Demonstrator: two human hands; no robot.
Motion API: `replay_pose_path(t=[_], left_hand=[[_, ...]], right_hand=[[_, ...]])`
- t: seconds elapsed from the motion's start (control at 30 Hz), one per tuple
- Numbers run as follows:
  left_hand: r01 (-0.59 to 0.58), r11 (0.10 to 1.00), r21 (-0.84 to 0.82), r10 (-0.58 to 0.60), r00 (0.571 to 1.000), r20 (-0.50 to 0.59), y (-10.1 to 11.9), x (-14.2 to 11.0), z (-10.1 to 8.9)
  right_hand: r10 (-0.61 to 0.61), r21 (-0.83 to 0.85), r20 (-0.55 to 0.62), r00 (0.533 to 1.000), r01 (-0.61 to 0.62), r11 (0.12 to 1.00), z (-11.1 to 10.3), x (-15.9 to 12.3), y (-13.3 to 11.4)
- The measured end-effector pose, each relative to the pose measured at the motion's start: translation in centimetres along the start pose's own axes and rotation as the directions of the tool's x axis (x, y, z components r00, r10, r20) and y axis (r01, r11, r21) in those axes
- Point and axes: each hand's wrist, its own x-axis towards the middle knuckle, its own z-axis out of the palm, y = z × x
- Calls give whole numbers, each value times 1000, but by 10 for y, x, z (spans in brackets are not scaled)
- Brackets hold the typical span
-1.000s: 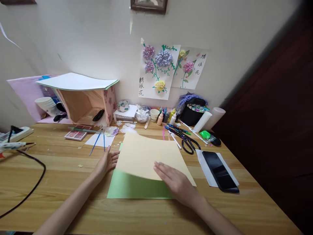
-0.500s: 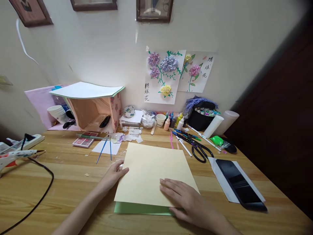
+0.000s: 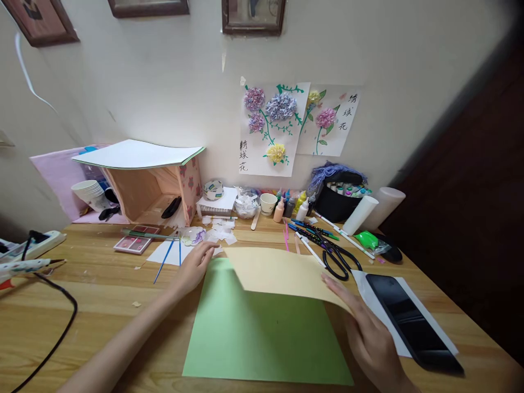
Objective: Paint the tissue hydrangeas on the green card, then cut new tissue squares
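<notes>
A pale yellow sheet of paper (image 3: 278,273) is lifted off a green sheet (image 3: 262,333) that lies flat on the wooden desk (image 3: 102,295). My right hand (image 3: 364,333) holds the yellow sheet by its near right edge, fingers partly under it. The left hand (image 3: 195,266) rests with its fingers stretched out at the green sheet's far left corner, touching the yellow sheet's left end.
Black scissors (image 3: 338,261) and several pens (image 3: 311,232) lie right of the sheets. A black phone (image 3: 411,322) rests on white paper near my right hand. Paintbrushes (image 3: 167,254), a paint palette (image 3: 135,243), a glue gun (image 3: 24,266) with its cable, and a pink box (image 3: 155,188) are to the left.
The yellow sheet, which lay almost over the green one, has been raised and drawn back to the right. My right hand moved right to its edge; my left hand slid forward.
</notes>
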Motion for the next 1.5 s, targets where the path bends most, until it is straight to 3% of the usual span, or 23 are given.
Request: replay_pose_path(t=[0.07,0.17,0.27,0.37,0.5,0.6,0.73,0.8,0.87,0.93,1.1,1.2,1.5], left_hand=[[-123,968,219,129,991,-14,-7,15,3],[-166,921,351,151,986,70,-11,27,15],[-150,907,395,91,982,164,-15,28,28],[-174,886,429,86,972,217,-22,26,36],[-224,879,422,146,967,209,-30,26,35],[-267,860,435,209,962,176,-31,28,34],[-323,834,447,281,946,159,-38,34,35],[-341,826,448,305,940,153,-45,37,36],[-361,820,445,329,932,151,-50,39,37],[-376,817,437,344,926,154,-53,41,37],[-375,829,415,348,927,142,-50,41,37],[-361,841,403,328,932,151,-50,42,38],[-351,839,415,323,936,140,-50,42,36]], right_hand=[[112,2,-79,991,-112,994,-1,-3,4],[294,51,-232,927,-290,956,0,-5,6],[502,160,-391,771,-480,862,0,-1,7],[637,330,-473,609,-547,769,-3,9,6],[631,402,-602,490,-496,769,-17,19,12],[503,287,-729,464,-460,840,-39,18,23],[347,45,-791,503,-518,854,-84,-3,45],[281,-104,-765,579,-542,834,-108,-18,55],[230,-229,-662,714,-484,845,-129,-32,61],[202,-281,-544,814,-404,870,-144,-43,67],[161,-398,-325,932,-289,871,-162,-61,89],[116,-446,-244,963,-218,868,-162,-64,107],[-25,-508,-204,979,-84,857,-153,-52,134]])
